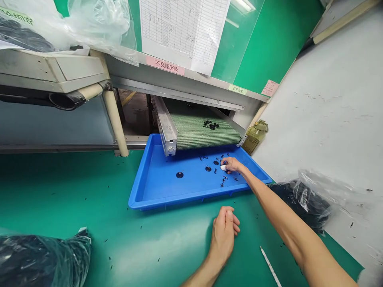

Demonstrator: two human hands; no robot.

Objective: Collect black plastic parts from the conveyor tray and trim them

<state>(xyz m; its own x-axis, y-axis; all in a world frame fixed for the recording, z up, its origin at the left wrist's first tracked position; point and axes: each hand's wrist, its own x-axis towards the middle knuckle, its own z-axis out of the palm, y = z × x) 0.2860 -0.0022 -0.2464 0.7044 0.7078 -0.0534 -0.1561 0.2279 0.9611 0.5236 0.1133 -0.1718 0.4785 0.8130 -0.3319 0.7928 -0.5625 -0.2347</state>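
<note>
Hands apart: my right hand (232,164) reaches into the blue tray (191,203), fingers pinched on something white (223,168) I can't identify; my left hand (223,235) lies loosely curled on the counter (60,191), holding nothing I can see. From the head view, black parts (223,181) lie scattered across the tray, more sit on the belt (194,133), and specks (109,258) dot the counter.

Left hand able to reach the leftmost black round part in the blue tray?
Probably yes. The left hand rests on the green mat in front of the blue tray; the leftmost black round part lies uncovered on its floor. Only the rim intervenes; the right arm is off to the right.
</note>
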